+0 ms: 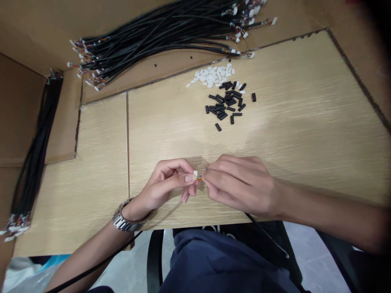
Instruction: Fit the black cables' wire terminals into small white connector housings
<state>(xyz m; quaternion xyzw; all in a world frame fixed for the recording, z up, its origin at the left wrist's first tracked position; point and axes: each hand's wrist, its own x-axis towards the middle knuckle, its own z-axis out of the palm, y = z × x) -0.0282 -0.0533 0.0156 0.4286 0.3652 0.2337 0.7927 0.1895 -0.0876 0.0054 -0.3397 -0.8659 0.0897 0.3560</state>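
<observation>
The left hand (171, 181) had its grip closed on a white connector (195, 173), pinched between thumb and finger above the near part of the bench (165, 134). Coloured wires (199, 178) ran from the connector to the right hand (242, 183), whose grip was closed on them; the fingertips' exact hold was hidden. Beyond the hands lay scattered short black pieces (229, 94), with a pile of small white pieces (210, 77) just behind. A bundle of black cables (146, 40) lay farther back on cardboard (128, 83).

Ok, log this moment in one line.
left hand: pinching connector | right hand: at its wires | black pieces, white pieces: loose on table
</observation>
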